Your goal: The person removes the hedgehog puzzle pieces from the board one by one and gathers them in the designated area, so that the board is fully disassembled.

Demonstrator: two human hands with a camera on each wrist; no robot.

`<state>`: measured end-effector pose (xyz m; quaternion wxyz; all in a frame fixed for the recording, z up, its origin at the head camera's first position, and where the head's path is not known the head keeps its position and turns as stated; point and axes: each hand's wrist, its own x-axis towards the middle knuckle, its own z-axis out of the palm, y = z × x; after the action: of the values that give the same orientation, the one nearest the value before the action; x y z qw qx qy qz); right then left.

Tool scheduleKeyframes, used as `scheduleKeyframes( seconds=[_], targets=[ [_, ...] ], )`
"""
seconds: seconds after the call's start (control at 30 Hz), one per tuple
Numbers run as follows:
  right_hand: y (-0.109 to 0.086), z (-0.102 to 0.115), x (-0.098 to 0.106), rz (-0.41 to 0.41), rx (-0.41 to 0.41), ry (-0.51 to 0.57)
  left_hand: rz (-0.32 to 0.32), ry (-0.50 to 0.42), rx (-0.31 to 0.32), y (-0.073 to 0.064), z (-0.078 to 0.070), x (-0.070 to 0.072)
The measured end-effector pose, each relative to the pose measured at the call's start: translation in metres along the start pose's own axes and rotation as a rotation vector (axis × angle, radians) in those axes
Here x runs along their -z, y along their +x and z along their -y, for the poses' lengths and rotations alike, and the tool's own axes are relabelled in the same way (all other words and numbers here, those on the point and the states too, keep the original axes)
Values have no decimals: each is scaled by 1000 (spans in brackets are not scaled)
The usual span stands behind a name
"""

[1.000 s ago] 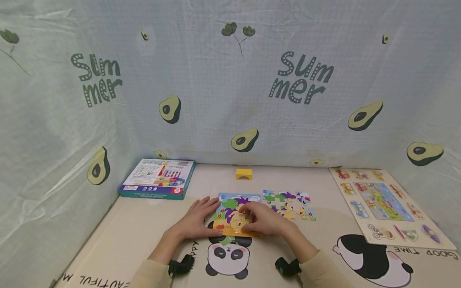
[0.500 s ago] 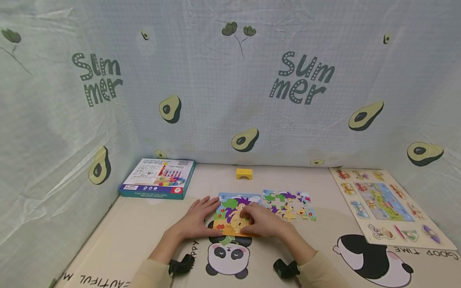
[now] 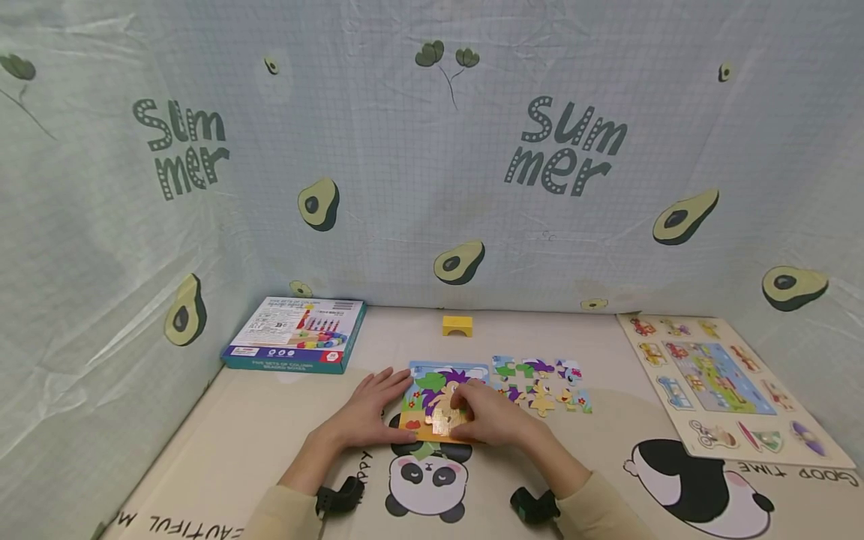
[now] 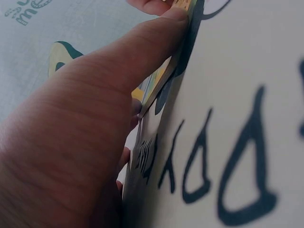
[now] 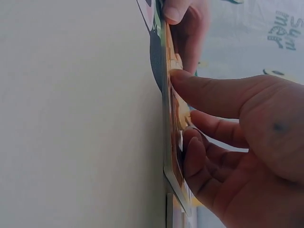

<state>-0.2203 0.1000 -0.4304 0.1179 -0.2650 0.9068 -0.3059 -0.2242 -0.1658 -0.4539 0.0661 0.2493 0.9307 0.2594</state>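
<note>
A jigsaw puzzle board (image 3: 417,401), with a purple-haired cartoon figure on it, lies flat on the table in front of me. My left hand (image 3: 364,411) rests at its left side, fingers spread and straight, the thumb on the front left corner. Over the board's right half, my right hand (image 3: 496,414) pinches a tan puzzle piece (image 3: 442,421) low in the picture, with thumb and curled fingers at its edges. In the right wrist view the puzzle piece (image 5: 182,111) sits slightly raised along the board. The right hand hides part of the board's right side.
Several loose puzzle pieces (image 3: 541,397) lie right of the board. A yellow arch block (image 3: 457,325) stands behind it. At the back left is a boxed toy set (image 3: 294,335); at the right lies a wooden picture puzzle (image 3: 725,375). A patterned cloth wall (image 3: 378,247) encloses the table.
The right hand has shifted very slightly and its fingers have drawn in a little. The tan piece under it has tilted and now catches the light. The left hand has stayed put.
</note>
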Motion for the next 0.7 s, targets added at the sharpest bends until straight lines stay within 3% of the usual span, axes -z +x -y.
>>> scheduleKeyframes(
  seconds=[0.2, 0.7],
  targets=[
    [0, -2, 2, -34, 12, 95, -4, -1, 3, 0, 0, 0],
    [0, -6, 7, 0, 37, 232, -3, -8, 0, 0, 0, -1]
  ],
)
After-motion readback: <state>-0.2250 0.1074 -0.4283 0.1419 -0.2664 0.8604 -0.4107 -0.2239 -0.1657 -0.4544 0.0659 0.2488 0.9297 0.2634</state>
